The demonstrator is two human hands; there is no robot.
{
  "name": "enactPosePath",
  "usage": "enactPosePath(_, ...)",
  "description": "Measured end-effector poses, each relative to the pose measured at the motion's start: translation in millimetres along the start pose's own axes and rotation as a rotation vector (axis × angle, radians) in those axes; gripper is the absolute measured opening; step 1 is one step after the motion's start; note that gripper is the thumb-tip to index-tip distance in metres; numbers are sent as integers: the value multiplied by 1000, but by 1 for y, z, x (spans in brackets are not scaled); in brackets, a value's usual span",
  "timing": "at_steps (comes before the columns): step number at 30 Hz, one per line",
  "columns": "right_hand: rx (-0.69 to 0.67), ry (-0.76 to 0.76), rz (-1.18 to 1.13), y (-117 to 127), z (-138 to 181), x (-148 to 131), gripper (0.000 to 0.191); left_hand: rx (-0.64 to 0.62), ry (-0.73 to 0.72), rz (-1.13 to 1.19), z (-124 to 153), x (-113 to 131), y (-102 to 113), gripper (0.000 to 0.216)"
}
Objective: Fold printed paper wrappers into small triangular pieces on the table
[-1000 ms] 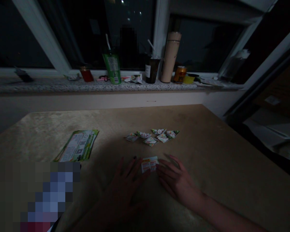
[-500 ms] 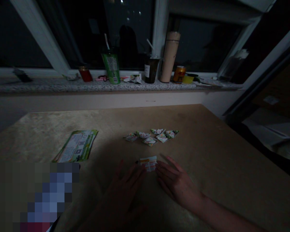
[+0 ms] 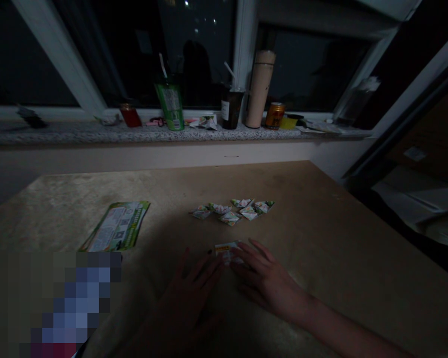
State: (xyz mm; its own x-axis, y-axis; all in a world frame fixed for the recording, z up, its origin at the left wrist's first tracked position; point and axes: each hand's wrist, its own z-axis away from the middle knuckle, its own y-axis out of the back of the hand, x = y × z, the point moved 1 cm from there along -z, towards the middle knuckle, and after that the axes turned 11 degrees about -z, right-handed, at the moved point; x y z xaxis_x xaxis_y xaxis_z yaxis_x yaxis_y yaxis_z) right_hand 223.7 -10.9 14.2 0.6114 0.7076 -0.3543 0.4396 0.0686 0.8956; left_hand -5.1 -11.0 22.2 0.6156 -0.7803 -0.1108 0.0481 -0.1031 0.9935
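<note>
A small printed paper slip (image 3: 227, 248) lies on the tan table (image 3: 321, 223) in front of me. My left hand (image 3: 188, 293) rests flat beside it, fingers spread, fingertips at its left edge. My right hand (image 3: 263, 278) lies flat with its fingers stretched over the slip's right part, pressing it down. Beyond the slip sit several small folded paper pieces (image 3: 231, 211) in a loose cluster. A green printed leaflet (image 3: 115, 232) lies to the left.
On the stone windowsill (image 3: 78, 132) stand a green cup with a straw (image 3: 169, 104), a dark cup (image 3: 229, 107), a tall beige flask (image 3: 259, 89), an orange can (image 3: 275, 115) and a red jar (image 3: 129, 115). The window is dark.
My right hand has slid left onto the slip, covering more of it. My left hand has stayed beside it. The view has shifted slightly.
</note>
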Motion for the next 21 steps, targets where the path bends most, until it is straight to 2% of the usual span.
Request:
enactPosePath(9,37,-65,-65,0,0,0,31,59,-12,-70,1,-6,-4,61)
enactPosePath(17,194,-57,-18,1,4,2,23,91,-7,-84,2,-4,-6,56)
enactPosePath(21,201,-68,-28,0,3,1,21,98,6,-70,2,-6,-6,56)
